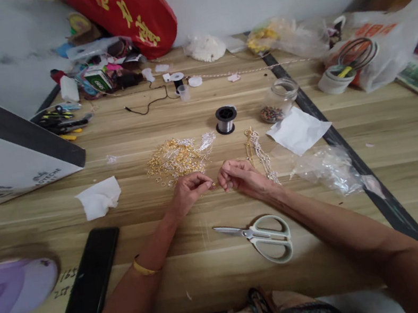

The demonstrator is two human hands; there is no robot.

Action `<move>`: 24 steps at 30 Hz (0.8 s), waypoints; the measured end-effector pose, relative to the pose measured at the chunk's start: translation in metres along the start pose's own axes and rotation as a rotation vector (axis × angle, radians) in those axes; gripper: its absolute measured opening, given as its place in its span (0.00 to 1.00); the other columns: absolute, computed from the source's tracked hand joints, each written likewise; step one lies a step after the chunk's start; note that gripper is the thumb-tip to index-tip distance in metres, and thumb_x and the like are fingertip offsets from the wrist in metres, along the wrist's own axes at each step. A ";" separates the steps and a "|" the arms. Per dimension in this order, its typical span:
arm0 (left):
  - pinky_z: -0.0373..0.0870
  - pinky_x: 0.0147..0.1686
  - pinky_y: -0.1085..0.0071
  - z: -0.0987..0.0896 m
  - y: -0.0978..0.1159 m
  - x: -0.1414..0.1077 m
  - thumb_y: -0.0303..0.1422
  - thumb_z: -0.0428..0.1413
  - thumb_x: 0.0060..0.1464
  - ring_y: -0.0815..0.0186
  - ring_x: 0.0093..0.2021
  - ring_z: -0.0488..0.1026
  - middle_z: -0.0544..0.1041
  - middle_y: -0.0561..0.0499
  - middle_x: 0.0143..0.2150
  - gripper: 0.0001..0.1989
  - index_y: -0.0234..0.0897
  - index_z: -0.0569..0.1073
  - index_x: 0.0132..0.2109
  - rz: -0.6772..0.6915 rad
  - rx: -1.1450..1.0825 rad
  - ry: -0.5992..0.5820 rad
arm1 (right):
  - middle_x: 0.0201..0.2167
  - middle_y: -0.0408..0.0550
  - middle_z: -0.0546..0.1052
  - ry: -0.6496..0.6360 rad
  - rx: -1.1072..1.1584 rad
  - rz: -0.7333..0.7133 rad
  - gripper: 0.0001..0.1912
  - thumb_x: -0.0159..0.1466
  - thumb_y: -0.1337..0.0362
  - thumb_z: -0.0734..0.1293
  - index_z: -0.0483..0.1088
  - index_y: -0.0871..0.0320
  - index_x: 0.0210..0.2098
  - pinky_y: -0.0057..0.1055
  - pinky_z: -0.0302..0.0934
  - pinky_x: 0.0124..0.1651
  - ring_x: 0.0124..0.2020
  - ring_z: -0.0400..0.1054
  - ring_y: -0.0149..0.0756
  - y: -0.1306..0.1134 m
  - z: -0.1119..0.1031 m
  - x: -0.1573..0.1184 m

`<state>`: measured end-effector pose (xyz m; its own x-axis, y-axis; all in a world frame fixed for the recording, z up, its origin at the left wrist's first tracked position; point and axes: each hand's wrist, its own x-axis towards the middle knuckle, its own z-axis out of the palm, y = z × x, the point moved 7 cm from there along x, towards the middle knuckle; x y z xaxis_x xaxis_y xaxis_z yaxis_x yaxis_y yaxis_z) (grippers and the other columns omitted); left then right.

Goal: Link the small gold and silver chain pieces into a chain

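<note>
My left hand [192, 191] is closed in a pinch just in front of a pile of gold and silver jewelry findings [175, 160]. A small gold-coloured bit shows by its fingertips, too small to name. Close beside it, my right hand [239, 177] is curled with thumb and fingers together; what it holds, if anything, is hidden. Several gold and silver chains [260, 153] lie just beyond the right wrist. A spool of fine silvery wire [226, 120] stands behind the hands. Nearer my body lie scissors [261, 236] with pale handles, blades pointing left.
At left lie a black phone [91, 274], a white tissue [100, 198] and a purple object [16, 290]. To the right are a glass jar of beads [279, 100], white paper [299, 131] and clear plastic bags [330, 170]. A large white box [10, 154] stands at far left.
</note>
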<state>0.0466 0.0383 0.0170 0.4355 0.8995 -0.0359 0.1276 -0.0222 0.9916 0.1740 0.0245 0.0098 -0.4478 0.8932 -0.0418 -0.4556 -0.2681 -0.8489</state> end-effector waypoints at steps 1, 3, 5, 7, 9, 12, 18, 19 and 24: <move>0.67 0.32 0.73 0.000 0.001 0.000 0.35 0.60 0.47 0.69 0.29 0.71 0.75 0.50 0.27 0.09 0.32 0.74 0.30 0.003 0.015 0.000 | 0.24 0.43 0.72 0.007 -0.007 0.001 0.16 0.58 0.53 0.68 0.65 0.60 0.26 0.24 0.62 0.28 0.23 0.65 0.26 0.001 -0.001 0.000; 0.66 0.31 0.74 0.001 0.001 0.000 0.35 0.59 0.47 0.69 0.28 0.71 0.75 0.50 0.26 0.09 0.32 0.73 0.30 0.012 0.040 0.000 | 0.23 0.42 0.71 0.015 -0.017 0.002 0.17 0.58 0.53 0.69 0.65 0.59 0.26 0.24 0.62 0.28 0.23 0.65 0.26 0.003 -0.002 0.000; 0.65 0.30 0.75 0.001 0.001 0.000 0.34 0.58 0.48 0.70 0.27 0.70 0.74 0.51 0.26 0.08 0.32 0.73 0.30 0.033 0.070 0.003 | 0.23 0.42 0.71 0.019 -0.035 0.005 0.17 0.58 0.52 0.69 0.65 0.60 0.25 0.25 0.62 0.28 0.23 0.64 0.26 0.005 -0.003 0.001; 0.65 0.29 0.76 0.001 0.001 0.000 0.34 0.58 0.49 0.71 0.27 0.69 0.73 0.51 0.25 0.07 0.32 0.72 0.30 0.058 0.104 0.006 | 0.23 0.42 0.71 0.031 -0.057 0.007 0.17 0.57 0.52 0.69 0.65 0.60 0.25 0.25 0.61 0.28 0.23 0.64 0.27 0.007 -0.005 0.002; 0.64 0.29 0.76 0.002 0.002 0.000 0.33 0.57 0.49 0.71 0.27 0.69 0.73 0.51 0.26 0.07 0.32 0.72 0.30 0.085 0.142 0.011 | 0.22 0.42 0.71 0.043 -0.077 0.000 0.18 0.57 0.52 0.69 0.65 0.60 0.25 0.25 0.61 0.28 0.22 0.64 0.27 0.009 -0.007 0.002; 0.64 0.30 0.76 0.002 0.004 0.000 0.32 0.56 0.50 0.71 0.28 0.68 0.72 0.52 0.26 0.06 0.33 0.71 0.30 0.116 0.201 0.021 | 0.22 0.42 0.70 0.045 -0.094 -0.016 0.18 0.58 0.52 0.69 0.65 0.60 0.25 0.25 0.61 0.28 0.22 0.63 0.27 0.009 -0.008 0.003; 0.64 0.31 0.75 0.003 0.009 -0.002 0.32 0.54 0.51 0.70 0.28 0.67 0.71 0.52 0.26 0.05 0.33 0.70 0.31 0.127 0.258 0.044 | 0.21 0.41 0.69 0.019 -0.106 -0.034 0.17 0.58 0.52 0.68 0.65 0.60 0.25 0.25 0.60 0.27 0.22 0.62 0.26 0.009 -0.007 0.003; 0.64 0.31 0.75 0.003 0.010 -0.002 0.32 0.54 0.51 0.70 0.28 0.67 0.71 0.52 0.26 0.05 0.34 0.70 0.31 0.127 0.265 0.047 | 0.21 0.41 0.69 0.016 -0.113 -0.034 0.18 0.58 0.52 0.68 0.65 0.60 0.25 0.25 0.60 0.27 0.22 0.62 0.26 0.009 -0.007 0.003; 0.63 0.30 0.76 0.002 0.009 -0.002 0.31 0.54 0.51 0.71 0.28 0.66 0.70 0.53 0.26 0.05 0.33 0.70 0.31 0.123 0.252 0.041 | 0.20 0.40 0.68 -0.003 -0.105 -0.051 0.17 0.59 0.53 0.68 0.65 0.60 0.25 0.25 0.61 0.27 0.21 0.62 0.26 0.008 -0.006 0.003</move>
<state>0.0487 0.0349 0.0261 0.4254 0.9002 0.0934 0.2960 -0.2358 0.9256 0.1734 0.0276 -0.0008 -0.4288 0.9034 0.0043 -0.3945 -0.1830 -0.9005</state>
